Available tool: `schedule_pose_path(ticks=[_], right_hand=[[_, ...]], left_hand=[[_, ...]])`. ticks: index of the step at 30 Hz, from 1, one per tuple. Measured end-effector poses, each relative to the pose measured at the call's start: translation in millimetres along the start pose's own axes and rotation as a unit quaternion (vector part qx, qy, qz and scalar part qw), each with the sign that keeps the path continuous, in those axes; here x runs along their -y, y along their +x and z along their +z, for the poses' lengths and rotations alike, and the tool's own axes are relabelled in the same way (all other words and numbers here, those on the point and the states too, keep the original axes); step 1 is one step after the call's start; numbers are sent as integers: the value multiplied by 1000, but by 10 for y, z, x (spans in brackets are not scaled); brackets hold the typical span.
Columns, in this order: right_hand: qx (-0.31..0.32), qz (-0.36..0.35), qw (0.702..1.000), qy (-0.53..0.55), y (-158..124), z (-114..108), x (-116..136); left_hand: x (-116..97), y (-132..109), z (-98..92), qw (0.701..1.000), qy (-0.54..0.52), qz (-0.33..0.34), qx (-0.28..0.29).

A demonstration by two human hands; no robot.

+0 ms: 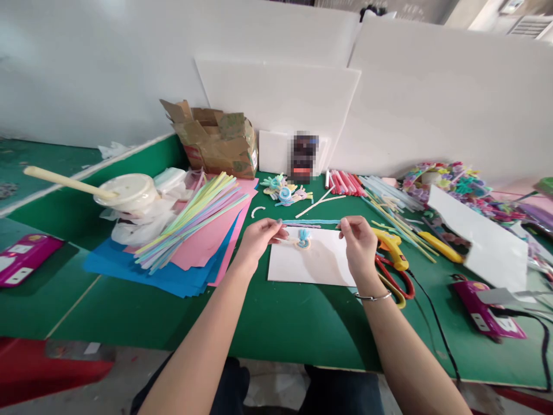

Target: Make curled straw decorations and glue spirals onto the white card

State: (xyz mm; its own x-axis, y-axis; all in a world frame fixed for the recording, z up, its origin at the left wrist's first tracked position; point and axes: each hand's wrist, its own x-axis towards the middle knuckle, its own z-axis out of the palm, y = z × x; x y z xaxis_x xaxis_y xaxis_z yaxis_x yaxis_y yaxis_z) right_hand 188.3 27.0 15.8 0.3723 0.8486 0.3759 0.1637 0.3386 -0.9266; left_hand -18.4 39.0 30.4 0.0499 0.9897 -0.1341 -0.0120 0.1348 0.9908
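Note:
A light-blue pipe cleaner is stretched level between my hands, above a white sheet. My left hand pinches its left end and my right hand pinches its right end. Just below it runs a purple strand; whether it is held too I cannot tell. On the sheet lies a small curled piece with a blue tuft and a cream-coloured coil. A yellow glue gun and red-handled scissors lie to the right of my right hand.
Pastel pipe cleaners lie on pink and blue sheets at left, near a cardboard box and a lidded white pot. Finished twisted pieces and pink sticks lie behind. A cable trails at right beside a magenta box.

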Motion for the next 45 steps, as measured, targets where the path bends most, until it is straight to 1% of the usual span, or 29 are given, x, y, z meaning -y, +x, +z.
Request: schedule_pose_path(ticks=[2,4,5,7,8,10,13,17,20,22,27,30,34,36,38,41,43,45], right_hand=[[6,52,997,49,-4,17,-7],[38,132,984,114,-19,48,-16],[62,170,973,141,-31,68,-17],[109,224,952,175,-63,113,-8],[121,242,945,186,-79,135,1],[125,267,934,203,-106,168,24],[125,298,922,213,-126,186,51],[180,318,911,193,-145,183,60],[213,315,905,189,-163,189,58],[202,308,908,200,-165,196,59],[135,320,914,212,-127,191,74],[124,324,914,208,-111,177,74],[138,317,915,209,-116,164,54],[143,317,914,208,-118,159,47],[144,320,912,212,-115,153,45],[149,312,913,218,-100,138,47],[152,299,917,215,-89,126,51],[156,283,923,207,-82,117,58]], left_hand=[[-1,-17,13,996,60,67,-17],[-2,-49,46,981,131,137,-41],[1,-66,67,973,162,161,-46],[18,-95,112,960,204,189,-39],[32,-102,132,954,221,201,-33],[64,-106,163,943,245,223,-29],[94,-104,184,935,255,242,-37],[77,-124,174,934,255,244,-58],[65,-140,163,918,289,261,-76],[73,-142,165,904,313,287,-60],[125,-126,191,868,370,331,6],[141,-118,188,856,388,341,11],[139,-114,164,854,403,330,-10],[136,-116,160,852,409,325,-12],[130,-119,166,858,405,315,-8],[113,-122,191,888,372,269,4],[96,-120,211,919,325,220,30],[78,-110,227,952,251,161,63]])
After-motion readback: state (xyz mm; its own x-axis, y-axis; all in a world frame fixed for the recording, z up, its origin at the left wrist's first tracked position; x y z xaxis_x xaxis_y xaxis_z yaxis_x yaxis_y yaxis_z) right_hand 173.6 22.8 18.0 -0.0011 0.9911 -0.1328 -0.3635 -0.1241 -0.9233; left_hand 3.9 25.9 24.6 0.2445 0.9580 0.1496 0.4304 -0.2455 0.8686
